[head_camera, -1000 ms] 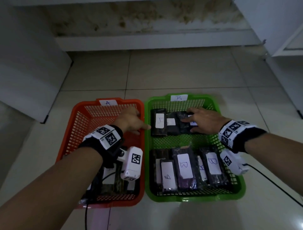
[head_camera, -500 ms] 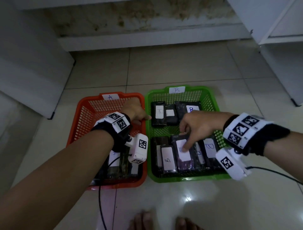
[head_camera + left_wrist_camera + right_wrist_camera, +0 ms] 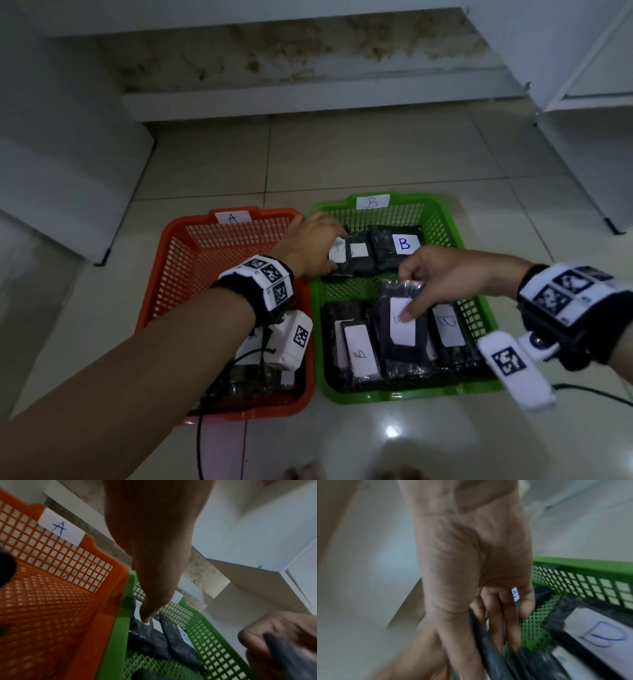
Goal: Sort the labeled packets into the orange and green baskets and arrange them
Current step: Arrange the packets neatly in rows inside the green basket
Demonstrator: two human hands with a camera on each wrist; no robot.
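Lifted now, one packet (image 3: 402,322) sits pinched in right hand (image 3: 442,277); left hand (image 3: 313,248) grip unclear.

Two baskets sit side by side on the floor (image 3: 359,154), touching: the basket tagged A (image 3: 178,274) to the left, the basket tagged B (image 3: 455,246) to the right. In basket B, one row of packets (image 3: 387,246) lies along the far end and another row (image 3: 363,356) along the near end, with bare mesh between them. In basket A, packets (image 3: 246,380) lie only at the near end, partly hidden under the left forearm.
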